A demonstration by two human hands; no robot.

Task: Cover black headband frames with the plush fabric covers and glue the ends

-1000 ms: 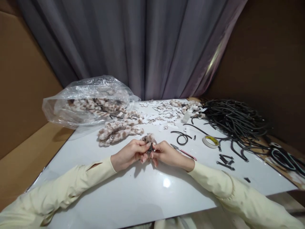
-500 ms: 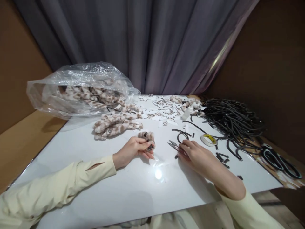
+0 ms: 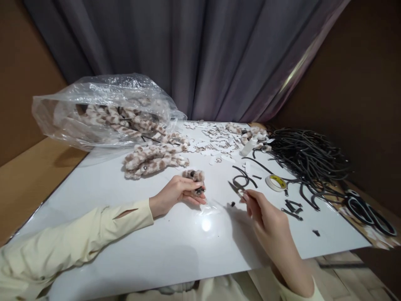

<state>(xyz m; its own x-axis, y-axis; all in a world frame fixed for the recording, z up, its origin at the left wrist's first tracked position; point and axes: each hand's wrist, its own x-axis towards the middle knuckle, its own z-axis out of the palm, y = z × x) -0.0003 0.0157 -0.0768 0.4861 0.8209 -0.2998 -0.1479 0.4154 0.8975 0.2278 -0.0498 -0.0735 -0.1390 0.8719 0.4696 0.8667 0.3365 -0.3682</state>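
Note:
My left hand [image 3: 173, 194] is closed on a small spotted fluffy piece [image 3: 197, 176] with dark bits in it. Its fingers hide part of that piece. My right hand [image 3: 266, 213] pinches a small pair of scissors [image 3: 235, 187], blades pointing up and left over the table. Beyond the scissors lie curved black cord pieces [image 3: 239, 179], and a small black scrap [image 3: 232, 204] rests just left of my right fingers. A bundle of spotted fluffy strips [image 3: 147, 161] lies past my left hand.
A clear plastic bag [image 3: 119, 90] of fluffy strips stands at the back left. Scattered metal rings and white tags [image 3: 216, 140], a small bottle [image 3: 248, 147], a tape roll [image 3: 276, 182], a heap of black cords [image 3: 313, 156] and large scissors [image 3: 369, 213] lie across the white table [image 3: 131, 259].
My right hand has lifted a little off the tabletop and turned, with the scissors in its fingers. My left hand keeps the fluffy piece in nearly the same place.

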